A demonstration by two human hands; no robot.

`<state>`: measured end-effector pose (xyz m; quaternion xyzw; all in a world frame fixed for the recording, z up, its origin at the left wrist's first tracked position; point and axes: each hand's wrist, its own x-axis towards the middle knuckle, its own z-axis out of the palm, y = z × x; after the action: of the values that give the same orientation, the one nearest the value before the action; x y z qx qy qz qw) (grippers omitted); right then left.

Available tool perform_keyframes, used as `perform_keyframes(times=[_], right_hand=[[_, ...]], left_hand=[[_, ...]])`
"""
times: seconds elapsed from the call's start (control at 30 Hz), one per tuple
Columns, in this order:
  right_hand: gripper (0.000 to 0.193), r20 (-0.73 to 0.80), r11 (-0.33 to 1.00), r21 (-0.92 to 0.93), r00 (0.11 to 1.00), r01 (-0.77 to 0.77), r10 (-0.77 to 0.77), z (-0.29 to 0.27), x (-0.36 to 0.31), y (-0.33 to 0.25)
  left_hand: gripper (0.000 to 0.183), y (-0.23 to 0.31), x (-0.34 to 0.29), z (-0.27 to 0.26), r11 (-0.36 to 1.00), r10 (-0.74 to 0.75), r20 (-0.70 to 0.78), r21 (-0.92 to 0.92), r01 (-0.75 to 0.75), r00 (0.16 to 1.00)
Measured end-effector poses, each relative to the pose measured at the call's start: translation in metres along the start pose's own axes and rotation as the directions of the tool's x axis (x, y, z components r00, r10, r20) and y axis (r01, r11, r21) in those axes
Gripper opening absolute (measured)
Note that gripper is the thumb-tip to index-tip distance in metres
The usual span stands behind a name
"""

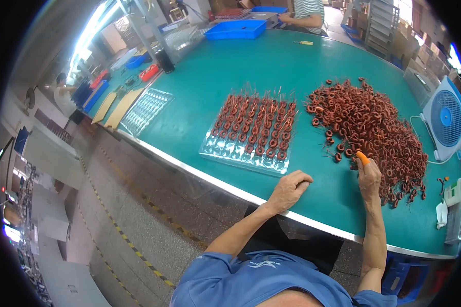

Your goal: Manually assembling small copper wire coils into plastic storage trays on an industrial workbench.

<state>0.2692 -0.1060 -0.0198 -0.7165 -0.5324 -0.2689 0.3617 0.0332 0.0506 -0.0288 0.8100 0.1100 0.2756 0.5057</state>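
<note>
The green table (189, 130) spreads across most of the view, its pale near edge running just in front of the person. On its right side lies the pile (376, 120), a broad heap of reddish-brown wire coils with thin leads sticking out. Left of the pile, well apart from it, is a clear tray (217, 152); upright rows of coils (255, 122) fill its far part and reach nearer the front on the right, while bare pockets show at the near left. The blue fan (448, 116) stands beyond the pile's right side, and a blue bin (235, 29) sits at the far edge. The left hand (289, 190) is at the near edge, just beside the tray's near right corner, its fingers loosely curled; what may be under them is hidden. The right hand (370, 179) is at the pile's near left side, thumb and forefinger drawn close together beside a few coils; whether they grip one cannot be told. An orange cover (362, 157) caps one fingertip.
</note>
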Motion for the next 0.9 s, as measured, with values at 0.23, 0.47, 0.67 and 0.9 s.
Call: perform_keyframes(times=[0.23,0.47,0.67,0.9], right_hand=[[0.022,0.074,0.743,0.441,0.845,-0.504,0.529,-0.007,0.012,-0.028],[0.025,0.345,0.321,0.729,0.729,-0.604,0.591,-0.004,0.021,-0.077],[0.023,0.434,0.377,0.677,0.756,-0.633,0.49,0.002,0.005,-0.073],[0.025,0.68,0.368,0.547,0.655,-0.752,0.329,-0.007,0.012,-0.071]], left_hand=[[0.018,0.0,-0.006,0.005,0.992,-0.124,0.007,-0.032,0.124,0.992],[0.049,0.018,0.011,0.055,0.892,-0.186,0.056,-0.409,0.193,0.981],[0.029,0.019,0.014,0.075,0.775,-0.214,-0.028,-0.614,0.152,0.977],[0.021,0.03,0.01,0.037,0.917,-0.215,0.269,-0.275,0.289,0.939]])
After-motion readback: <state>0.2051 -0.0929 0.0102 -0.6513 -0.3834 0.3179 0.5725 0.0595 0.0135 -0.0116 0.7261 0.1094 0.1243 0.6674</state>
